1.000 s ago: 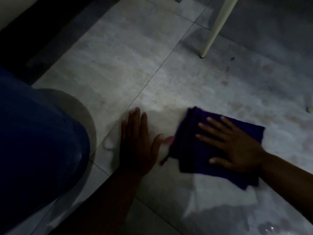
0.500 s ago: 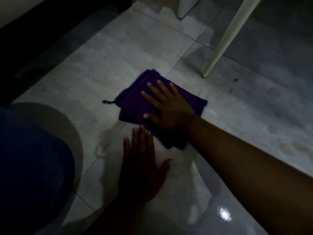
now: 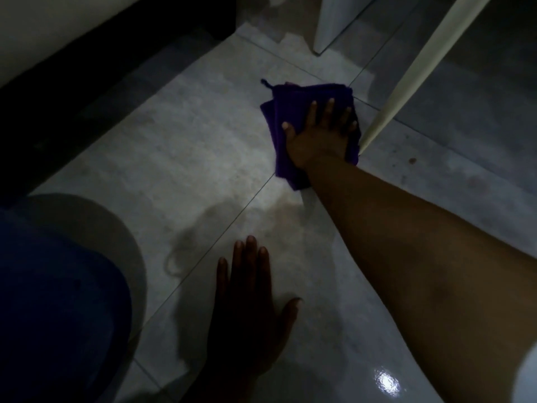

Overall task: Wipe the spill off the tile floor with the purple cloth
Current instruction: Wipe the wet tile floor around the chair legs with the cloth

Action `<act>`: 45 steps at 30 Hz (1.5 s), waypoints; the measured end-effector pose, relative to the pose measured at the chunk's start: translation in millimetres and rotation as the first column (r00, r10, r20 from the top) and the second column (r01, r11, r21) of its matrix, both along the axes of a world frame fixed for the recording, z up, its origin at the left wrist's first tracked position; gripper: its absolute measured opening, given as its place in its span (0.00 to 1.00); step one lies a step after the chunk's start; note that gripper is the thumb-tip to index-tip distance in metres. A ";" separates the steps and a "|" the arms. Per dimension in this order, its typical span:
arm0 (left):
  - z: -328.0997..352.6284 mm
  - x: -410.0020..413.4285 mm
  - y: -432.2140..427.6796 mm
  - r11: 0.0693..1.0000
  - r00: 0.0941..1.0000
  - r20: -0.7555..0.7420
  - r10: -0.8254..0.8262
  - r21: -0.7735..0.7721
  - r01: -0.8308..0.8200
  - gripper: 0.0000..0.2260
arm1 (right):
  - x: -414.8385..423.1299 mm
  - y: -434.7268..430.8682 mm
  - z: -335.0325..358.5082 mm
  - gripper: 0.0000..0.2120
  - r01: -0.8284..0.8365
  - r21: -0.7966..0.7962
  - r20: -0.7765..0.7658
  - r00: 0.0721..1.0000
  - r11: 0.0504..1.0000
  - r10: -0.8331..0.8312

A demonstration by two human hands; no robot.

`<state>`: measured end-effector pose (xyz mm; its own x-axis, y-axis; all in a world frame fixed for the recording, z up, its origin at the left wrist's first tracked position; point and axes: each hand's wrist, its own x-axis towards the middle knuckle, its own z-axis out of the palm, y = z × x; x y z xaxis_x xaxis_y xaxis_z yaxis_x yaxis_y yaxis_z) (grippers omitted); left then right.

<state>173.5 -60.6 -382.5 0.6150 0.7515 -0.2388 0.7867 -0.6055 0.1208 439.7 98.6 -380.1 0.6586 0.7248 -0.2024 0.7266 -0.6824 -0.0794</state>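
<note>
The folded purple cloth [image 3: 283,112] lies on the grey tile floor [image 3: 180,152], far out in front of me. My right hand [image 3: 319,132] presses flat on top of it, fingers spread, arm stretched forward. My left hand [image 3: 250,309] rests palm down on the wet tile nearer to me, fingers apart, holding nothing. A thin wet film with a dark outline [image 3: 186,245] spreads across the tile seam between the two hands. A bright glint [image 3: 386,382] shows wet floor at lower right.
A cream chair leg [image 3: 406,74] slants down to the floor just right of the cloth. A white cabinet corner [image 3: 328,27] stands beyond it. A dark skirting strip [image 3: 87,91] runs along the left wall. My blue-clad knee [image 3: 55,303] fills the lower left.
My right hand has pushed the cloth away from me, from beside my left hand to close by the chair leg. My left hand has stayed planted on the tile.
</note>
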 end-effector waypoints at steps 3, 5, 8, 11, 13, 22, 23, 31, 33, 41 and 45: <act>-1.6 -2.0 1.7 1.000 1.000 0.013 -0.008 0.010 0.008 0.41 | -30.4 -32.6 1.6 0.40 -0.245 0.031 -0.015 0.969 0.969 0.246; -2.1 -5.3 2.0 0.999 0.998 0.053 -0.025 0.021 0.024 0.40 | -49.1 -77.0 5.6 0.38 -0.485 0.045 -0.031 0.873 0.874 0.486; -3.7 -9.8 2.4 0.996 0.992 0.111 -0.056 0.069 0.049 0.39 | -49.2 -161.6 8.8 0.37 -0.730 0.019 -0.001 0.683 0.683 0.730; -3.5 -11.4 1.8 0.989 0.986 0.134 -0.097 0.124 0.080 0.39 | -6.1 -235.7 6.5 0.36 -0.801 0.023 -0.015 0.599 0.599 0.801; -5.8 -13.4 -0.4 0.984 0.985 0.120 -0.126 0.144 0.109 0.38 | 34.8 -269.9 6.8 0.36 -0.749 -0.004 -0.010 0.663 0.663 0.749; 5.9 72.5 -12.9 0.952 0.937 0.176 -0.301 0.116 0.284 0.36 | 104.1 -239.2 11.8 0.41 -0.306 -0.035 0.004 0.952 0.951 0.306; 3.8 85.1 -14.3 0.945 0.933 0.155 -0.326 0.095 0.315 0.37 | 106.3 -226.4 9.9 0.41 -0.306 -0.031 -0.004 0.952 0.952 0.306; -6.9 94.7 -19.4 0.948 0.942 0.112 -0.316 0.078 0.309 0.37 | 150.0 -162.0 3.2 0.39 -0.200 0.000 -0.027 0.979 0.980 0.200; -7.7 95.1 -19.0 0.946 0.940 0.113 -0.321 0.087 0.313 0.37 | 159.5 -168.5 2.1 0.39 -0.078 0.021 -0.007 0.997 0.997 0.078; -10.1 97.1 -19.7 0.939 0.939 0.096 -0.331 0.135 0.317 0.36 | 174.2 -263.1 2.4 0.42 0.654 -0.015 -0.038 0.756 0.756 -0.654; -7.2 100.5 -20.0 0.946 0.942 0.100 -0.320 0.090 0.312 0.36 | 147.5 -259.6 6.6 0.42 0.775 -0.032 -0.069 0.628 0.631 -0.775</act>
<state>274.0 -80.6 -389.7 0.8433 0.5266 -0.1073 0.5373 -0.8311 0.1439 587.2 -161.0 -373.5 0.9615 -0.0461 -0.2709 -0.0778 -0.9912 -0.1073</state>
